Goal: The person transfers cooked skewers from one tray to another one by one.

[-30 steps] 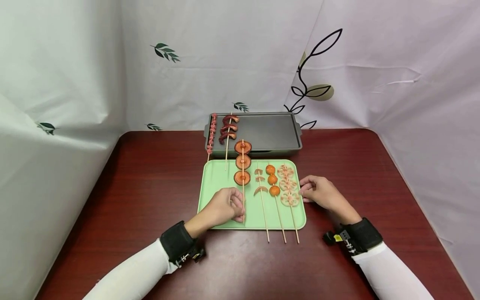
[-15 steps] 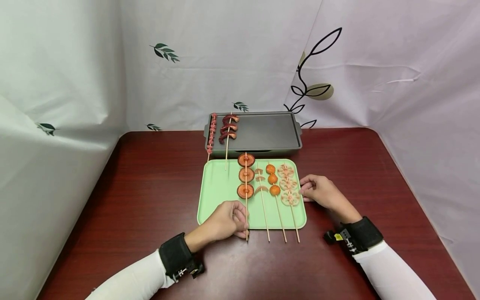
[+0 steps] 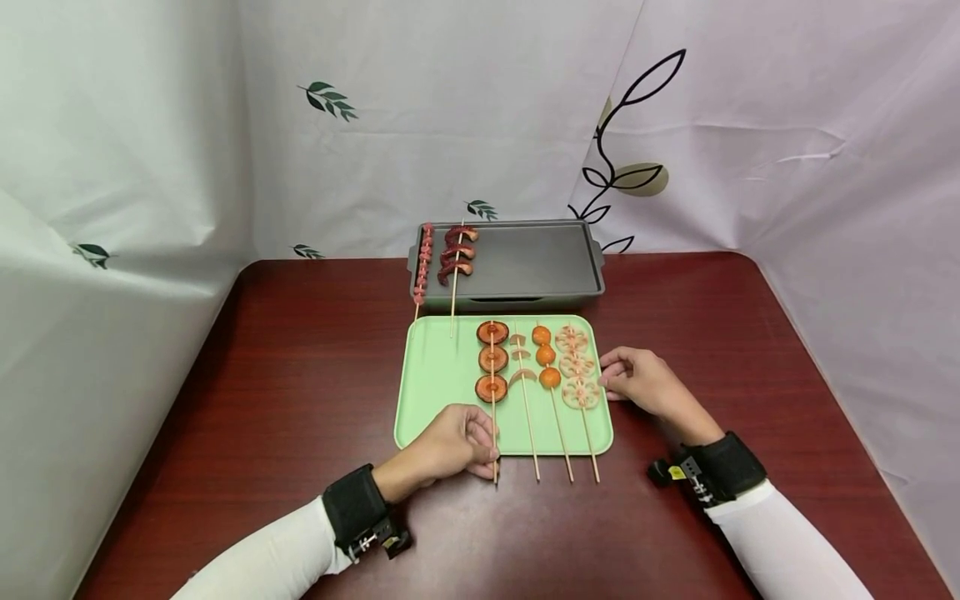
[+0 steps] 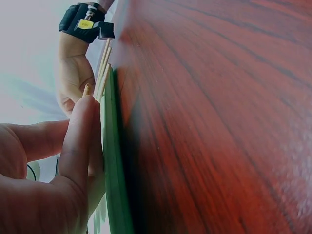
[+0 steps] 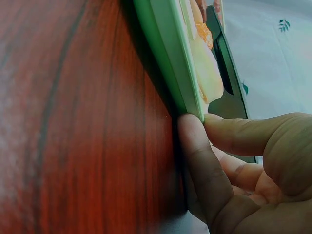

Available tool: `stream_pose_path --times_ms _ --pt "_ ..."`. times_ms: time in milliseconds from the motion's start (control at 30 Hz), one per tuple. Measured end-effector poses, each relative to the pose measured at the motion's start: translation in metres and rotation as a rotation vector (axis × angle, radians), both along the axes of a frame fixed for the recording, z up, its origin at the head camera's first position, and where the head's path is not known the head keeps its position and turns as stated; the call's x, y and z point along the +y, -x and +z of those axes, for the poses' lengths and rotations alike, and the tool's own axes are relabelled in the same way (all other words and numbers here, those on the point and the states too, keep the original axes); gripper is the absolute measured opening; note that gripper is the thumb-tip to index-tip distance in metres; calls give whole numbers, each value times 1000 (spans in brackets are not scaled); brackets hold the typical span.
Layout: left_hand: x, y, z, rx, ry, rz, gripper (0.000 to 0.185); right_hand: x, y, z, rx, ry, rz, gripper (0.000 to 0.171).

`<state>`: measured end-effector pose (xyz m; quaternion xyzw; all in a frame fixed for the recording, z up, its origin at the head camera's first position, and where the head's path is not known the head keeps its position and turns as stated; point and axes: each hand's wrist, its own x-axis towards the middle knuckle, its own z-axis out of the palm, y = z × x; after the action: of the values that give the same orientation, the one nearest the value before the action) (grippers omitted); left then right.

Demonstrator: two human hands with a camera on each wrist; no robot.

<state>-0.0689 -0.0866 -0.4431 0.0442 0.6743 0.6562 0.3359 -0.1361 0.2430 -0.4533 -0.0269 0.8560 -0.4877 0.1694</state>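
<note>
Head view: my left hand (image 3: 450, 442) pinches the bare near end of the thin wooden skewer with three round brown mushroom slices (image 3: 492, 367), which lies on the flat mint-green plastic tray (image 3: 435, 375) with its tip past the near rim, over the dark red wooden desk (image 3: 300, 375). I judge it light, and stiff but easy to snap; the stick is the place to hold, since the slices may slide or spin. My right hand (image 3: 645, 387), fingers curled, grips the tray's right edge beside the lotus-root skewer (image 3: 579, 383).

Left wrist view: my thumb and fingers (image 4: 80, 141) close round the stick end (image 4: 87, 89) just at the tray's rim (image 4: 114, 185).

Right wrist view: my thumb (image 5: 202, 165) presses under the tray's edge (image 5: 170, 53) and fingers curl over it.
</note>
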Motion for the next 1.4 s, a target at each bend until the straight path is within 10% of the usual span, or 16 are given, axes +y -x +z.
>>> stream_pose_path --times_ms 900,1400 --pt "-3 6 0 112 197 -55 28 1 2 -3 -1 -14 -8 30" --pt "-28 10 27 414 279 69 24 -1 0 -6 16 -4 -31 28"
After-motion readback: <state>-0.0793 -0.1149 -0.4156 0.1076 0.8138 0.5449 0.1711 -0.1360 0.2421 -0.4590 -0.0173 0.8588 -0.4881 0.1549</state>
